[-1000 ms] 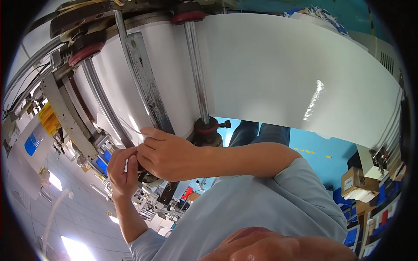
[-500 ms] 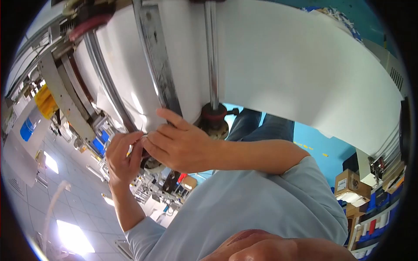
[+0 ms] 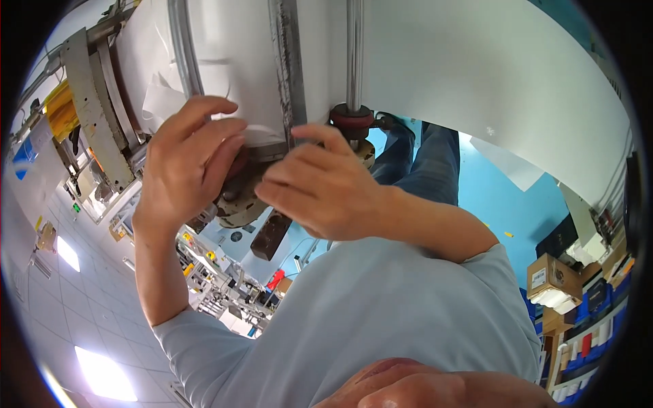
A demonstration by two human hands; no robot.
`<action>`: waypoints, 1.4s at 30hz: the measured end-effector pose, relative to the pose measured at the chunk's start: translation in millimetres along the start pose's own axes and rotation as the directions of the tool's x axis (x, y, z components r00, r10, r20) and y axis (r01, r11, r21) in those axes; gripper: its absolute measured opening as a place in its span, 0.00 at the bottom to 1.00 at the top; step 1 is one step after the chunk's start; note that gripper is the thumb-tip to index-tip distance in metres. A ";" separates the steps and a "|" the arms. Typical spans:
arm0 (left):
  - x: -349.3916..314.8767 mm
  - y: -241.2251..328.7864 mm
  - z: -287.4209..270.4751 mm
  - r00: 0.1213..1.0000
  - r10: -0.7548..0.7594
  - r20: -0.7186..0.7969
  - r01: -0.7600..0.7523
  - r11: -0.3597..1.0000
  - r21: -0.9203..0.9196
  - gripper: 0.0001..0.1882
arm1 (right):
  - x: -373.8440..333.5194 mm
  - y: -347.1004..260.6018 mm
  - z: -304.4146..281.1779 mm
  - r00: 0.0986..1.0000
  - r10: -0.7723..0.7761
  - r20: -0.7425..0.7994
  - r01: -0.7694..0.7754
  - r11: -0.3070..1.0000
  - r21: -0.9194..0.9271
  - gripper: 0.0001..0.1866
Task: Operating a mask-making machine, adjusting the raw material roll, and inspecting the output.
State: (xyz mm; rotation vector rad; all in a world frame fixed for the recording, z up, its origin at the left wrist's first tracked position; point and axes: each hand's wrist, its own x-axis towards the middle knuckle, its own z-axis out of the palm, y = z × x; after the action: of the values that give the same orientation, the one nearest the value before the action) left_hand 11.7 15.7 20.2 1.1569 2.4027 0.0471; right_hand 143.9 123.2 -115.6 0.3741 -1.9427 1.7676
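One broad white sheet (image 3: 469, 68) across the far right. Close in and near, a light-blue shirt (image 3: 381, 306). Far side, to the left of the sheet, a white roll (image 3: 245, 68), directly beyond both hands. Blue floor (image 3: 490, 170) below the sheet on the right. Along the roll, three lengths of metal: a scuffed flat bar (image 3: 292, 61) in the middle, a dull rod (image 3: 183, 47) to the left, a polished rod (image 3: 355, 54) to the right.

By the roll's near end, left hand (image 3: 180, 160) and right hand (image 3: 326, 187), with a narrow gap between. Left fingers loosely curved, thumb parted from forefinger, around bare space. Right fingers bent and blurred, forefinger raised across the flat bar's near end; contact or grip impossible to tell.

Near right, a cardboard carton (image 3: 554, 275). Just below the right hand, a dark oblong block (image 3: 271, 236). At the polished rod's near end, a dark collar (image 3: 352, 119) with a red ring. Left of the dull rod, a loose white flap (image 3: 161, 100).
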 end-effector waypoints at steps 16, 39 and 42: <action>-9.8 -9.1 1.7 0.977 0.176 -0.119 -0.187 0.979 -0.080 0.11 | 41.8 70.7 -42.4 0.797 -0.258 -0.546 0.407 0.898 0.170 0.09; -29.9 -35.9 -13.2 0.995 0.053 -0.079 -0.086 0.856 -0.510 0.11 | 52.7 28.9 10.2 0.989 -0.100 -0.108 0.057 0.938 -0.341 0.06; -30.7 -55.8 -6.4 0.925 -0.104 -0.365 -0.112 0.844 -0.525 0.10 | 48.7 23.3 9.0 1.000 0.000 0.004 0.002 0.926 -0.376 0.05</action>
State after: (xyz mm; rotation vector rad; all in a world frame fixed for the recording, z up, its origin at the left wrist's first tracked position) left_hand -15.4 -42.1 25.4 0.9360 2.4537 0.9753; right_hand 89.4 123.0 -110.5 0.2423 -2.2230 1.3469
